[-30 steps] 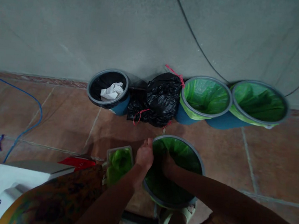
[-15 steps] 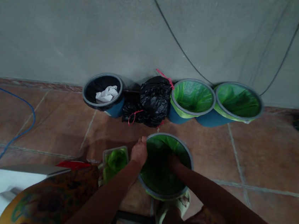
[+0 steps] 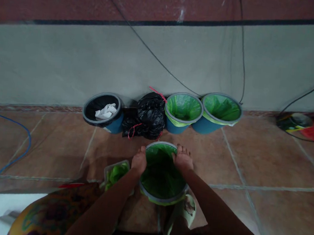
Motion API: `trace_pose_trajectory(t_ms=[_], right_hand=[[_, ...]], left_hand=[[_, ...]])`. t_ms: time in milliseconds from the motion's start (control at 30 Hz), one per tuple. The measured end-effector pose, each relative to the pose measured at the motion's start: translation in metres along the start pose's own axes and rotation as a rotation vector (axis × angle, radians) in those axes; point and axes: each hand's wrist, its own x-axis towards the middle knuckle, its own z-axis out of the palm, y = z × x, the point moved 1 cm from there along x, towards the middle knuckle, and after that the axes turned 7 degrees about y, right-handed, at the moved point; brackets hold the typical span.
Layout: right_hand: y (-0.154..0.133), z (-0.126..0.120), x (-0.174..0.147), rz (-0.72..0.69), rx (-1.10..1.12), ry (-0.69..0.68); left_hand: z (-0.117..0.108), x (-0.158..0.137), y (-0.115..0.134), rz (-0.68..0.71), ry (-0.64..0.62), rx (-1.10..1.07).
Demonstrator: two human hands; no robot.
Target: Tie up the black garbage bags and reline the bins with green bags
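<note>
In front of me on the tiled floor stands a round trash bin (image 3: 161,199) with a grey rim and a green bag lining (image 3: 158,170). My left hand (image 3: 139,160) is closed over the left side of its rim. At the upper right of the same rim, my right hand (image 3: 183,159) grips with its thumb inside and its fingers over the outer edge. The inside of the bin is dark, and only the green lining shows there. Left of the bin, a clear plastic container (image 3: 107,170) holds green plastic bags (image 3: 117,172), partly hidden by my left forearm.
Along the wall stand two green-lined bins (image 3: 184,107) (image 3: 222,107), black tied garbage bags (image 3: 151,115), and a black-lined bin (image 3: 102,106) holding white paper (image 3: 106,111). A blue cable (image 3: 29,139) runs over the floor at left. A slippered foot (image 3: 188,210) is beside the near bin.
My right hand has come up out of the bin and now holds its rim. My left hand stays on the rim. The view has tilted up and shifted right.
</note>
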Motion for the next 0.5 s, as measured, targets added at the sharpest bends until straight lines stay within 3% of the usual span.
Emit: trace_pose_trajectory(t_ms=[133, 267, 400, 500], right_hand=[[0.013, 0.019, 0.008, 0.071, 0.052, -0.147], [0.014, 0.014, -0.005, 0.119, 0.035, -0.074], [0.019, 0.020, -0.054, 0.413, 0.119, 0.090], [0.019, 0.040, -0.092, 0.604, 0.237, 0.125]], left_hand=[[-0.002, 0.004, 0.004, -0.024, -0.043, 0.040], [-0.009, 0.004, -0.002, -0.083, -0.093, -0.015], [-0.005, -0.021, -0.018, -0.165, 0.108, -0.196], [0.018, -0.055, -0.024, -0.323, 0.203, -0.370]])
